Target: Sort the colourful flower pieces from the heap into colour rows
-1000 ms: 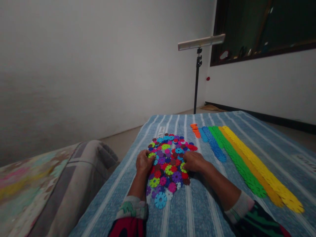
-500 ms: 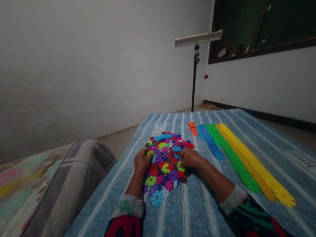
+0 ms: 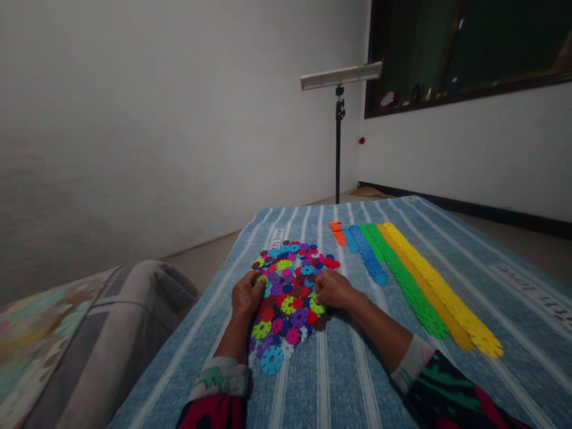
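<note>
A pile of notched, flower-shaped plastic discs (image 3: 290, 305) in mixed colours lies on the blue striped cloth (image 3: 306, 381). At the pile's left edge is my left hand (image 3: 246, 294), fingers closed, with a lime-green disc (image 3: 263, 279) at the fingertips. My right hand (image 3: 333, 289) rests over the pile's right side, its fingers curled in a pinch; whatever is between them is hidden. Right of the pile, overlapping discs form rows by colour: orange (image 3: 338, 233), light blue (image 3: 350, 240), blue (image 3: 369, 256), green (image 3: 409, 289), amber (image 3: 429, 289) and yellow (image 3: 447, 289).
To the left stands something draped in grey cloth (image 3: 147, 316), with a patterned cover (image 3: 53, 333). Past the far edge of the striped cloth, a lamp (image 3: 342, 76) is mounted on a black stand (image 3: 338, 155). A dark window (image 3: 447, 53) is at upper right.
The whole scene has shifted slightly left as the camera turned right. Both hands stay at the same sides of the pile, and the colour rows look unchanged.
</note>
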`<state>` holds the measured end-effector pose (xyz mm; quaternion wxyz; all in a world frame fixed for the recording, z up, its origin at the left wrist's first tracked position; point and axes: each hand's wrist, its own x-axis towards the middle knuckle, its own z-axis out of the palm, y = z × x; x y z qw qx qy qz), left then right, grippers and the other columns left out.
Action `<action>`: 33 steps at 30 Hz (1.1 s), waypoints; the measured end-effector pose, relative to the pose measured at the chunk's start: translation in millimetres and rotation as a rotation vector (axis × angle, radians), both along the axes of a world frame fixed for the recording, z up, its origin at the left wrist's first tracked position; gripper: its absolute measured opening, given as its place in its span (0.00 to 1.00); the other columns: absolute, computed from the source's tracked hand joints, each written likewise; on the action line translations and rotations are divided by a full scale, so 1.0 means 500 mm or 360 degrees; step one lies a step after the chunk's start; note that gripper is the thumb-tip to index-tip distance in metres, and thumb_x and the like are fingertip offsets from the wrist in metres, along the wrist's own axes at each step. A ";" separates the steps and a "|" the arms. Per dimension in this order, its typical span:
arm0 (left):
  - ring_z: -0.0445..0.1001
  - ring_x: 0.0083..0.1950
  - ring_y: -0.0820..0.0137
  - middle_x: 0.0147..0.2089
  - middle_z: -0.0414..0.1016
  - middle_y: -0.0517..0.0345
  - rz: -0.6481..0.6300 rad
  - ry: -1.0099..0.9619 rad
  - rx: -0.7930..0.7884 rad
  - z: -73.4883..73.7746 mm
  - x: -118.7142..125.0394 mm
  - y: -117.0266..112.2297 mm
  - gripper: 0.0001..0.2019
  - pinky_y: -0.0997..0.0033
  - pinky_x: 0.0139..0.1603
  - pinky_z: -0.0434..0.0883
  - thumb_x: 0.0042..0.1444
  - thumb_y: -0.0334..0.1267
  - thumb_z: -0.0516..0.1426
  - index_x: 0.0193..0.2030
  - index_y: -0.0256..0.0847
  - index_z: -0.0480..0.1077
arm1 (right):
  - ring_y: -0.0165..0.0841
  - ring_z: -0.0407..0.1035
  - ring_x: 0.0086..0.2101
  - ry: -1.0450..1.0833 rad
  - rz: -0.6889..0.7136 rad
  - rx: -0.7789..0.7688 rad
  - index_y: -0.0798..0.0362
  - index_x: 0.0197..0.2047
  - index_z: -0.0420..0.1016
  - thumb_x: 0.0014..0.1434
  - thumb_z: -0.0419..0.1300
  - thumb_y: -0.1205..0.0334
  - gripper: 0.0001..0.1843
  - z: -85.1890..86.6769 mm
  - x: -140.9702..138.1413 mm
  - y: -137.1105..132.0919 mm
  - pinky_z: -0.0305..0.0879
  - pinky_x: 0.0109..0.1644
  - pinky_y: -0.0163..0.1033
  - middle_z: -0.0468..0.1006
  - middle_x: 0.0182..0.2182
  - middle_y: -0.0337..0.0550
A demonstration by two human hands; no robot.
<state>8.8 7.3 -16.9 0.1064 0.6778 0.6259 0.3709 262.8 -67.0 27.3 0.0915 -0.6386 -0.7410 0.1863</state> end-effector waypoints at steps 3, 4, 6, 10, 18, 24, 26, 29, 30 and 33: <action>0.77 0.44 0.60 0.42 0.82 0.53 -0.0023 -0.0053 0.0015 -0.001 0.002 -0.001 0.19 0.66 0.48 0.71 0.48 0.46 0.54 0.42 0.40 0.77 | 0.32 0.75 0.36 0.0053 -0.0061 0.0024 0.52 0.35 0.81 0.51 0.65 0.65 0.06 -0.011 0.014 -0.010 0.56 0.30 0.31 0.82 0.34 0.39; 0.77 0.43 0.60 0.42 0.82 0.53 -0.0026 -0.0077 0.0018 -0.001 0.002 -0.001 0.19 0.66 0.47 0.71 0.48 0.46 0.54 0.42 0.40 0.77 | 0.31 0.75 0.37 0.0069 -0.0076 0.0035 0.52 0.35 0.81 0.51 0.64 0.66 0.07 -0.014 0.019 -0.015 0.56 0.31 0.31 0.82 0.34 0.39; 0.78 0.43 0.60 0.42 0.82 0.52 -0.0025 -0.0116 0.0017 -0.001 0.003 -0.001 0.19 0.67 0.47 0.72 0.47 0.46 0.54 0.41 0.39 0.77 | 0.31 0.74 0.38 0.0094 -0.0096 0.0067 0.51 0.36 0.81 0.52 0.61 0.69 0.09 -0.017 0.028 -0.028 0.57 0.33 0.31 0.82 0.35 0.39; 0.78 0.43 0.61 0.42 0.82 0.53 -0.0026 -0.0166 0.0008 0.000 0.005 -0.002 0.18 0.66 0.49 0.72 0.47 0.45 0.54 0.41 0.39 0.77 | 0.31 0.74 0.38 0.0106 -0.0107 0.0134 0.51 0.37 0.80 0.57 0.57 0.65 0.10 -0.018 0.040 -0.058 0.56 0.35 0.32 0.81 0.34 0.39; 0.77 0.42 0.61 0.40 0.82 0.54 -0.0007 -0.0272 -0.0057 0.003 0.008 -0.010 0.18 0.66 0.48 0.72 0.46 0.45 0.54 0.40 0.39 0.76 | 0.43 0.70 0.46 0.0004 -0.0003 0.0254 0.55 0.40 0.78 0.57 0.63 0.53 0.14 -0.019 0.016 -0.083 0.57 0.45 0.41 0.77 0.45 0.51; 0.77 0.42 0.61 0.40 0.82 0.55 -0.0034 -0.0283 -0.0030 0.000 0.009 -0.013 0.18 0.66 0.48 0.72 0.46 0.46 0.55 0.40 0.39 0.77 | 0.43 0.65 0.50 0.0006 0.0058 0.0339 0.56 0.46 0.74 0.59 0.63 0.57 0.15 -0.037 0.001 -0.082 0.57 0.50 0.42 0.73 0.49 0.52; 0.77 0.41 0.62 0.39 0.81 0.55 -0.0061 -0.0296 -0.0034 -0.001 0.010 -0.012 0.19 0.66 0.46 0.73 0.46 0.47 0.55 0.40 0.39 0.77 | 0.42 0.65 0.50 0.0018 0.0073 0.0369 0.55 0.47 0.73 0.59 0.62 0.57 0.15 -0.043 0.000 -0.082 0.57 0.50 0.42 0.73 0.48 0.50; 0.77 0.40 0.62 0.38 0.81 0.54 -0.0075 -0.0312 -0.0031 -0.002 0.011 -0.010 0.20 0.66 0.44 0.73 0.45 0.47 0.55 0.40 0.38 0.77 | 0.41 0.64 0.49 0.0028 0.0120 0.0411 0.53 0.46 0.73 0.60 0.61 0.57 0.12 -0.052 -0.002 -0.081 0.56 0.51 0.42 0.72 0.48 0.48; 0.77 0.40 0.61 0.38 0.81 0.54 -0.0076 -0.0317 -0.0033 -0.002 0.011 -0.010 0.20 0.66 0.44 0.73 0.45 0.47 0.56 0.40 0.38 0.77 | 0.41 0.63 0.49 0.0029 0.0137 0.0421 0.53 0.45 0.73 0.60 0.62 0.56 0.12 -0.055 -0.003 -0.081 0.56 0.51 0.42 0.72 0.48 0.48; 0.77 0.38 0.62 0.35 0.81 0.55 -0.0105 -0.0350 -0.0063 -0.001 0.013 -0.011 0.19 0.65 0.43 0.73 0.45 0.46 0.56 0.40 0.38 0.78 | 0.41 0.63 0.48 0.0059 0.0180 0.0463 0.51 0.44 0.74 0.60 0.62 0.56 0.11 -0.065 -0.002 -0.080 0.56 0.50 0.43 0.72 0.47 0.47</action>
